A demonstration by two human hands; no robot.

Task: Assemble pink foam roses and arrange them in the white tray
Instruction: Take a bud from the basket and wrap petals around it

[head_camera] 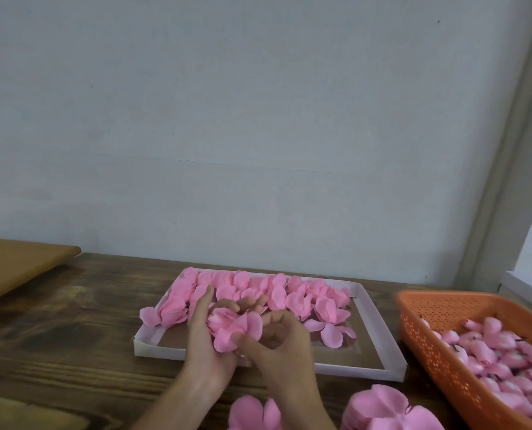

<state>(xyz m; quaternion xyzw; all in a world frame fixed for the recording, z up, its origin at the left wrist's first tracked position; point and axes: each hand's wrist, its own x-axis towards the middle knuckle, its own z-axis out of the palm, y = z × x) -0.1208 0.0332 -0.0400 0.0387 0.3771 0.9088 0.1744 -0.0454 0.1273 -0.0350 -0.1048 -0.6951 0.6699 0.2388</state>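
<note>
Risk, rose [233,328]: the outer petals look loosely wrapped and may spring open if the grip eases. A careless set-down could also disturb the finished roses [274,290] filling the back rows of the white tray [379,324].
Pose, left hand [207,333]: fingers curl round the rose from behind, cupping it above the tray's front left.
Pose, right hand [277,342]: thumb and forefinger pinch a lower petal edge, other fingers curled.
Far right, orange basket [413,321]: holds pink buds.

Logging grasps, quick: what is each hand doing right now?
Left hand: holds the pink foam rose.
Right hand: pinches the same rose's petal.
</note>
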